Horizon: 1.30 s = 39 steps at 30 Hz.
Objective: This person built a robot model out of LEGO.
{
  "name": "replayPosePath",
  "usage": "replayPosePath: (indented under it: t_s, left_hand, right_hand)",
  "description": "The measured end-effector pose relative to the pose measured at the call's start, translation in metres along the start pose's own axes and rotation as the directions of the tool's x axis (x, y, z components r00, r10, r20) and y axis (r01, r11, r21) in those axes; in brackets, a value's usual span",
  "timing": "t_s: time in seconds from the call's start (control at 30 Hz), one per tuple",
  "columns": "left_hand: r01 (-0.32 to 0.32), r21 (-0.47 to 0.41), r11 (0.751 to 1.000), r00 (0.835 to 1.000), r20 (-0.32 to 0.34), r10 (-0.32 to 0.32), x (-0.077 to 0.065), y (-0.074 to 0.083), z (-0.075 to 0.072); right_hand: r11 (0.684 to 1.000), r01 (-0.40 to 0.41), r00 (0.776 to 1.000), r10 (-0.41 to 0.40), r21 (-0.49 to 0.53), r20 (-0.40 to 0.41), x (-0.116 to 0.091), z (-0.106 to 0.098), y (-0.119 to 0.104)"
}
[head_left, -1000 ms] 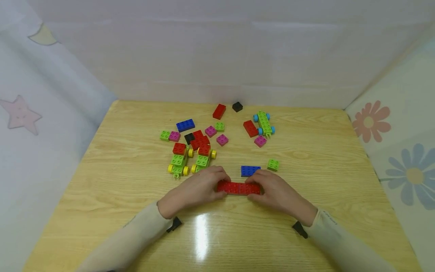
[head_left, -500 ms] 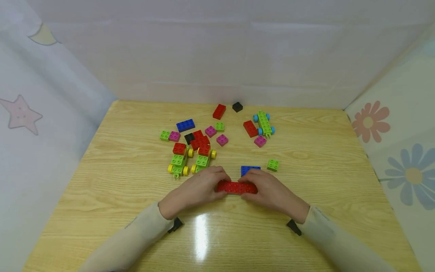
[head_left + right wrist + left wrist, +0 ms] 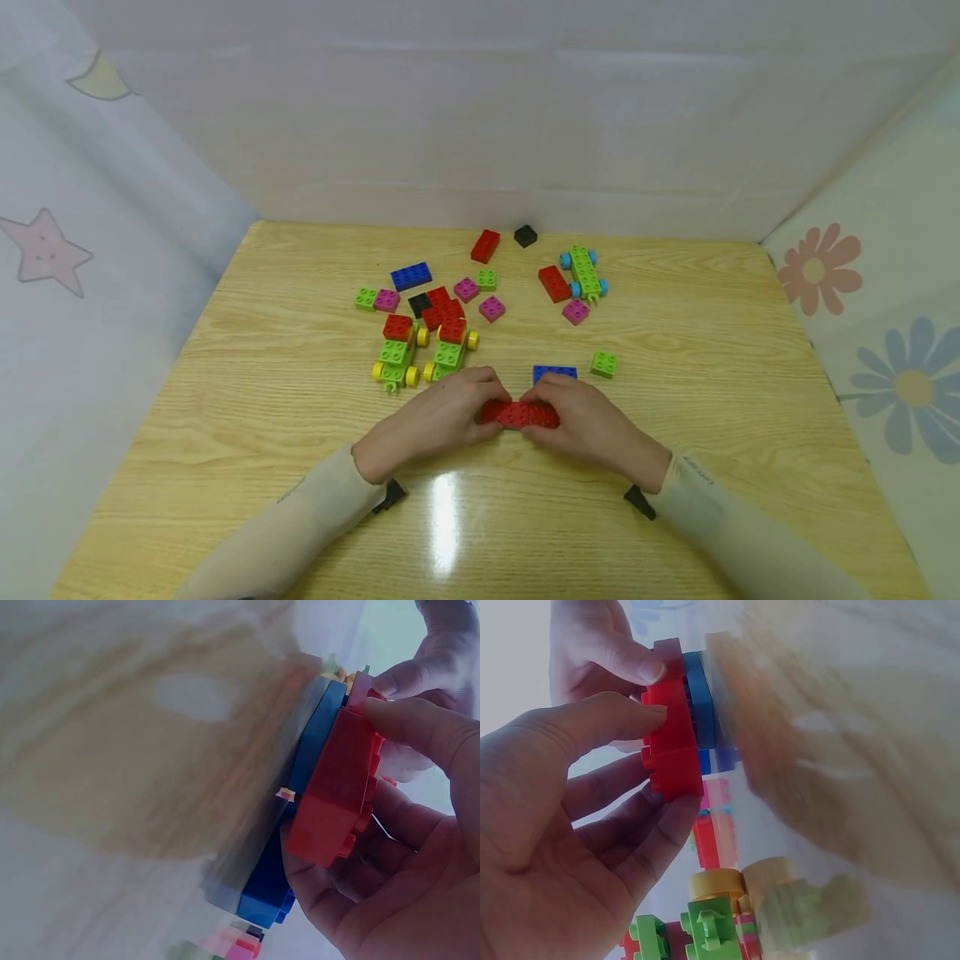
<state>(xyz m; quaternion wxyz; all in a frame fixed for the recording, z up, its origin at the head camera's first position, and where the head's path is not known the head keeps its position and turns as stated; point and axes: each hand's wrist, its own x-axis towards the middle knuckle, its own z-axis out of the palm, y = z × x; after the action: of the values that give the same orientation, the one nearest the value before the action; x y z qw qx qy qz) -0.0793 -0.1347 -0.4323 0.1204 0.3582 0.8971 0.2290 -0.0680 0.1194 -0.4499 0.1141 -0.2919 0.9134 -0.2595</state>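
Note:
In the head view, two red bricks lie end to end between the hands. My left hand (image 3: 442, 410) pinches the left red brick (image 3: 512, 414), thumb on the near side and fingers beyond. The right red brick (image 3: 543, 416) is held the same way by my right hand (image 3: 597, 422). The wrist views show a blue piece (image 3: 319, 739) directly beneath the red bricks; the hands hide how it is joined. A separate blue brick (image 3: 555, 372) lies just behind the right fingers, partly covered by them.
Two green vehicles with yellow wheels (image 3: 396, 357) (image 3: 450, 354) stand left of the hands. A green base with blue wheels (image 3: 582, 268) sits at the back right. A green brick (image 3: 603, 363) lies right, and several pink, red, black and blue bricks are scattered behind.
My right hand has slid a little to the left, closer to the left hand, and less of the red row shows. My left hand has hardly moved.

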Motion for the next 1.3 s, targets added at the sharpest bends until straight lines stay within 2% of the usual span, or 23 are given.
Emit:
replayPosePath:
  t_s: [0.4, 0.9, 1.13, 1.3]
  left_hand:
    - [-0.001, 0.009, 1.000, 1.000, 0.015, 0.001, -0.001, 0.002, 0.000]
    - [0.018, 0.029, 0.999, 0.999, 0.026, -0.019, -0.001, 0.003, 0.000]
    - [0.057, 0.008, 0.998, 0.998, 0.022, -0.057, -0.006, 0.000, -0.009]
    - [0.071, 0.010, 0.997, 0.997, 0.005, -0.071, -0.014, -0.007, -0.008]
  right_hand:
    - [0.999, -0.020, 0.999, 0.022, -0.043, 0.040, 0.003, -0.003, -0.003]
    - [0.998, -0.047, 0.996, 0.049, -0.033, 0.079, 0.004, -0.004, -0.004]
    - [0.989, -0.149, 0.985, 0.146, 0.025, 0.094, -0.010, -0.020, 0.007]
    - [0.984, -0.176, 0.981, 0.172, 0.030, 0.091, -0.023, -0.028, 0.017]
